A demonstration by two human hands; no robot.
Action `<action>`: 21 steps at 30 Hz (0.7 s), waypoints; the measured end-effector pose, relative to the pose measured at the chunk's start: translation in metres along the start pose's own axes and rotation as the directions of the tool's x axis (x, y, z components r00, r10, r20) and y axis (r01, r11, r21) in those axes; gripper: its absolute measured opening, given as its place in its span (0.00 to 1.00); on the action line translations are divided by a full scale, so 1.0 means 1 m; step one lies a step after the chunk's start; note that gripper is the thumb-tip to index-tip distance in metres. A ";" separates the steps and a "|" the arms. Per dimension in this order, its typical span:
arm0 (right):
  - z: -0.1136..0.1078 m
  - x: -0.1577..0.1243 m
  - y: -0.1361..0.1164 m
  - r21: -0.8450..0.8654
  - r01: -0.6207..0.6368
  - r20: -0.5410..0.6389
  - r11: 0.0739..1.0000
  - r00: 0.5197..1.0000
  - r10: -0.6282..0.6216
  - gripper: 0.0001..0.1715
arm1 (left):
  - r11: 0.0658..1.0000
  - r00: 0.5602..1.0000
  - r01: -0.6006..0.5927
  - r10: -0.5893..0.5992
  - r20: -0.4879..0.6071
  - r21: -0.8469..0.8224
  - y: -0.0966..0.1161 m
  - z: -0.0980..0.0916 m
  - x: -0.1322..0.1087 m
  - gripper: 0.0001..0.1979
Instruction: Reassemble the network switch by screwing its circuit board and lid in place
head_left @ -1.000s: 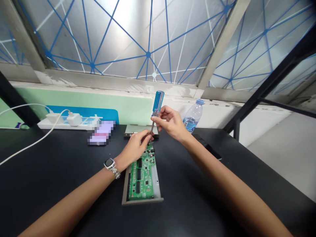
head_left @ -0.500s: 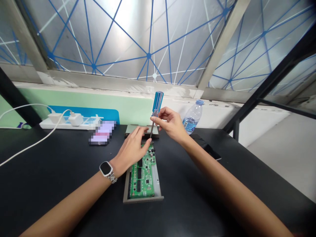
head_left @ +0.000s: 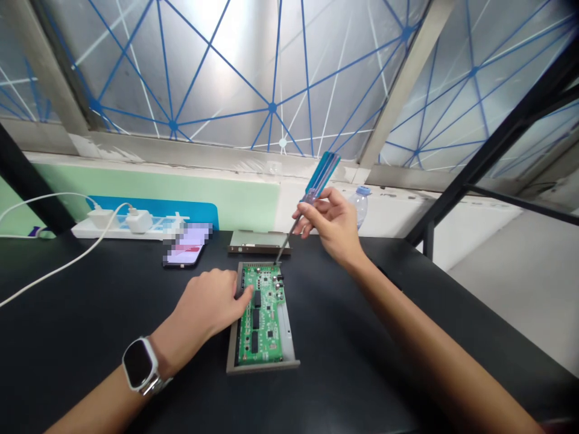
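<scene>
A green circuit board point(head_left: 266, 325) lies in a shallow metal case point(head_left: 231, 355) on the black table. My left hand point(head_left: 212, 301), a watch on its wrist, grips the case's left side. Its thumb rests over the board's edge and its fingers are curled at the rim, partly hidden. In a pinch, my right hand point(head_left: 335, 226) holds a screwdriver point(head_left: 321, 175) with a blue transparent handle. The tool leans to the right, its tip at the board's far right corner. Whether the tip sits in a screw is too small to tell.
Behind the case lies a metal cover point(head_left: 260, 241). A phone point(head_left: 187, 244) and a white power strip point(head_left: 122, 226) with plugs and cables are at the back left. A plastic bottle point(head_left: 360, 205) stands behind my right hand. A dark flat device point(head_left: 389, 277) is mostly hidden by my right forearm.
My left hand has moved from the board's far end, near the screwdriver tip, back to the case's left side. The screwdriver has tilted to the right, with my right hand shifting right.
</scene>
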State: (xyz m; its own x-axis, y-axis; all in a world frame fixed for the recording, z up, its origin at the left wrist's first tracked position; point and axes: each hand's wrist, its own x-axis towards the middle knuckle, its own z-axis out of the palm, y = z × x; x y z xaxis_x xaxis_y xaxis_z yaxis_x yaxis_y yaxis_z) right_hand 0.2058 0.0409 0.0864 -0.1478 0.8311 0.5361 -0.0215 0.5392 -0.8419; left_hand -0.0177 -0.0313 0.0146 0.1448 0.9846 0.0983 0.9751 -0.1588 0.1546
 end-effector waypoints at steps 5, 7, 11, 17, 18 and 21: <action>-0.025 -0.031 0.007 -0.056 -0.292 -0.027 0.955 0.956 0.291 0.25 | 0.999 0.998 -0.006 0.004 0.059 0.039 -0.003 0.004 -0.005 0.20; -0.036 -0.049 0.021 -0.124 -0.479 0.053 0.869 0.871 0.488 0.26 | 0.999 0.998 -0.017 0.015 0.067 0.032 -0.003 0.007 -0.006 0.19; -0.050 -0.078 0.047 -0.245 -0.602 0.083 0.760 0.768 0.635 0.25 | 0.999 0.998 -0.032 0.031 0.062 0.016 -0.002 0.009 -0.006 0.15; -0.050 -0.091 0.053 -0.506 -0.514 0.040 0.693 0.788 0.614 0.23 | 1.000 1.000 -0.004 0.004 0.023 0.001 0.001 0.011 -0.006 0.13; -0.048 -0.091 0.053 -0.553 -0.491 0.030 0.673 0.795 0.606 0.23 | 1.000 1.000 0.001 -0.001 0.018 0.006 0.001 0.011 -0.006 0.13; -0.044 -0.089 0.054 -0.686 -0.415 0.013 0.597 0.814 0.580 0.20 | 1.000 0.999 0.008 -0.009 0.036 0.028 0.003 0.010 -0.005 0.13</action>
State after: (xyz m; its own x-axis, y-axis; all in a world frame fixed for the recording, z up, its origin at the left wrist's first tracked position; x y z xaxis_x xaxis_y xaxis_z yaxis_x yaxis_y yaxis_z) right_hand 0.2612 0.0016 -0.0040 -0.1457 0.9879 -0.0527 0.7272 0.0709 -0.6828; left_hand -0.0144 -0.0364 0.0050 0.1415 0.9880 0.0614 0.9806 -0.1484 0.1280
